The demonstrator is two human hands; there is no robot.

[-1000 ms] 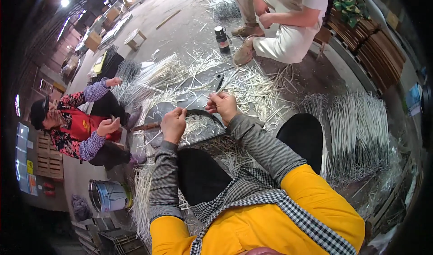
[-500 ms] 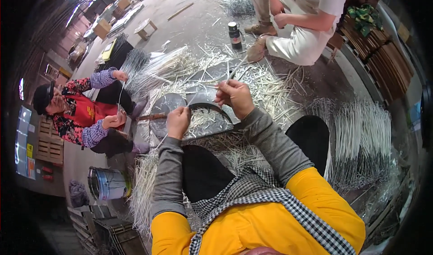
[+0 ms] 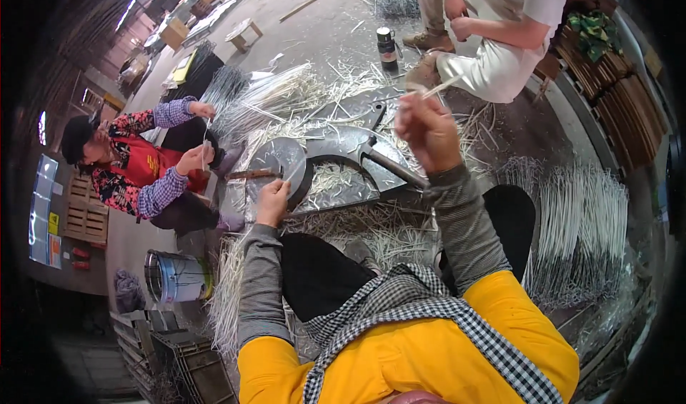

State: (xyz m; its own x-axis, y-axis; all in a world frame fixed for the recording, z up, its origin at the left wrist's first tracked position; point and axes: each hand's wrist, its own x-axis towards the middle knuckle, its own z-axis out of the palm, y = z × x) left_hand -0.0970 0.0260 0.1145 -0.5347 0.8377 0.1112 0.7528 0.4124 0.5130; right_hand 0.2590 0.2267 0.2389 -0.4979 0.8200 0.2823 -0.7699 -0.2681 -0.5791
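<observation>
My left hand [image 3: 272, 202] is closed in a pinch in front of a round grey metal disc [image 3: 275, 157]. A thin strand stands up from its fingertips, partly hard to make out. Up and to the right, my right hand [image 3: 429, 129] is closed and smeared by motion. A pale thin strip [image 3: 444, 84] sticks out of its fingers toward the upper right. Between and beyond my hands lies a dark metal plate [image 3: 346, 138] with a curved opening full of white scraps. A hammer-like bar [image 3: 393, 165] rests across its right side.
A co-worker in a red apron [image 3: 146, 162] sits at left, handling a thin strand; another person's pale trousers [image 3: 486, 71] show at upper right. Bundled white strips [image 3: 579, 222] stand at right. A bucket [image 3: 177, 277], a flask [image 3: 386, 48] and a strip pile [image 3: 279, 93] are around.
My right hand has swung up and right, away from my left, carrying the pale strip. My left hand has dropped slightly. The hammer-like bar now shows more fully.
</observation>
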